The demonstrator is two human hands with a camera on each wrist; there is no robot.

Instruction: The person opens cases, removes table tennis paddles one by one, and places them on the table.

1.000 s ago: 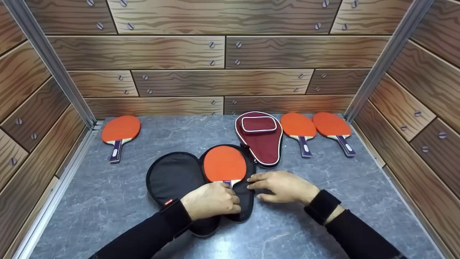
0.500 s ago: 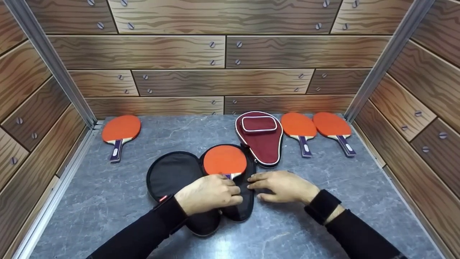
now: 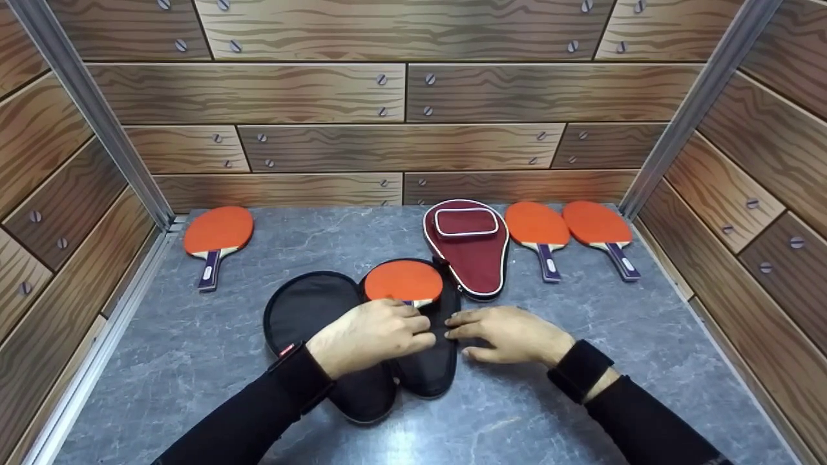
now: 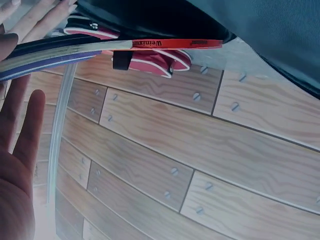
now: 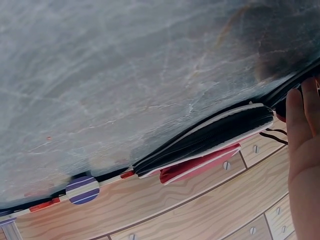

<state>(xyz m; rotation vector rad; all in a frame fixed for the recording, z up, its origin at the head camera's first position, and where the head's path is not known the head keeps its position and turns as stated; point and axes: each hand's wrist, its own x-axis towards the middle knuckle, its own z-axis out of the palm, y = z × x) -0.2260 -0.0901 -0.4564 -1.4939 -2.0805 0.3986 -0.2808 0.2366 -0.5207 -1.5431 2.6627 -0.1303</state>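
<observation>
My left hand (image 3: pixel 371 337) grips the handle of a table tennis paddle (image 3: pixel 404 281) with an orange-red face. The blade's far end rests inside the right half of an unzipped black paddle case (image 3: pixel 313 307). In the left wrist view the purple-striped handle (image 4: pixel 75 56) runs between thumb and fingers, and the paddle shows edge-on. Seen from the head, its face looks foreshortened, with the handle end raised. My right hand (image 3: pixel 517 334) lies with extended fingers on the right edge of the case; the right wrist view catches only part of those fingers (image 5: pixel 301 117).
A closed maroon paddle case (image 3: pixel 481 258) with white piping lies just behind the black one. Two more paddles (image 3: pixel 536 225) lie at the back right, and another paddle (image 3: pixel 219 231) at the back left. Wood-patterned walls (image 3: pixel 323 148) enclose the grey table (image 3: pixel 555 413).
My left hand has moved away from me and lifted the paddle's handle end, so the face looks flatter and more of the case shows below. My right hand has stayed in place.
</observation>
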